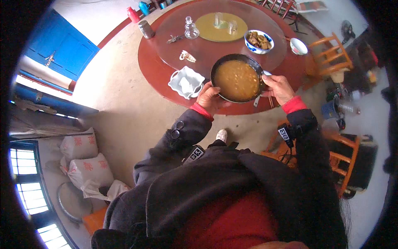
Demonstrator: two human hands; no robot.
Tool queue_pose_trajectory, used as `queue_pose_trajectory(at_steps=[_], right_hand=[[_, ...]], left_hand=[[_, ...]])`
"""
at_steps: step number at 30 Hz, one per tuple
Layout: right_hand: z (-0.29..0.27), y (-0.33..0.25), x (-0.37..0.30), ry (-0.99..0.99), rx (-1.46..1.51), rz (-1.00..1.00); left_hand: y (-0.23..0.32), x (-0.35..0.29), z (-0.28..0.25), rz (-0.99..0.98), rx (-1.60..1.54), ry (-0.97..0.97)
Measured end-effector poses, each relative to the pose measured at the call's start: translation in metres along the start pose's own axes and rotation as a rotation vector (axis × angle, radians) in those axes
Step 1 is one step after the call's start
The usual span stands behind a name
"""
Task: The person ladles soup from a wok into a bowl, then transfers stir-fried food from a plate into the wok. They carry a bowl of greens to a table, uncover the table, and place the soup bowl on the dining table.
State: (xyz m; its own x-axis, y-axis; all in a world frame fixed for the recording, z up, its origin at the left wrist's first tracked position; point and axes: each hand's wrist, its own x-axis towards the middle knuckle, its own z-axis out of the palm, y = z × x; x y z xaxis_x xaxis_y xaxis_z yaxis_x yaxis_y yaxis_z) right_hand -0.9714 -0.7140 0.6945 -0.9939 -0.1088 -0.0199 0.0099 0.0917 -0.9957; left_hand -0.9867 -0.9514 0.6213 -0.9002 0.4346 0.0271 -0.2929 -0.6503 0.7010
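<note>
A round black bowl full of brown soup with pale lumps hangs level over the near edge of the round red table. My left hand is closed on its left rim, fingers curled beneath. On the opposite side my right hand grips the rim, thumb on top. Just left of it stands a white wavy-edged dish with crumpled white material inside. Chopsticks show on the table beneath my right hand. Part of a pale object behind that hand is hidden by the bowl.
Beyond the bowl are a blue-and-white bowl of brown food, a small white bowl, a glass decanter, drinking glasses and a metal canister. Wooden chairs stand right. White sacks lie at the left.
</note>
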Motion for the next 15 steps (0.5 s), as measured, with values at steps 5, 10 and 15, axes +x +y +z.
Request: queue_pose_trajectory(at_steps=[5,10,15], right_hand=[[-0.028,0.005,0.053,-0.091,-0.003,0.076],[-0.044,0.007,0.089,-0.151,-0.115,0.194],[-0.053,0.015,0.112,-0.28,-0.068,0.388]], left_hand=[[-0.005,0.046,-0.007,0.036,-0.02,-0.014],[-0.019,0.07,-0.013,0.073,-0.133,0.073],[-0.036,0.088,-0.017,0.079,-0.1,0.209]])
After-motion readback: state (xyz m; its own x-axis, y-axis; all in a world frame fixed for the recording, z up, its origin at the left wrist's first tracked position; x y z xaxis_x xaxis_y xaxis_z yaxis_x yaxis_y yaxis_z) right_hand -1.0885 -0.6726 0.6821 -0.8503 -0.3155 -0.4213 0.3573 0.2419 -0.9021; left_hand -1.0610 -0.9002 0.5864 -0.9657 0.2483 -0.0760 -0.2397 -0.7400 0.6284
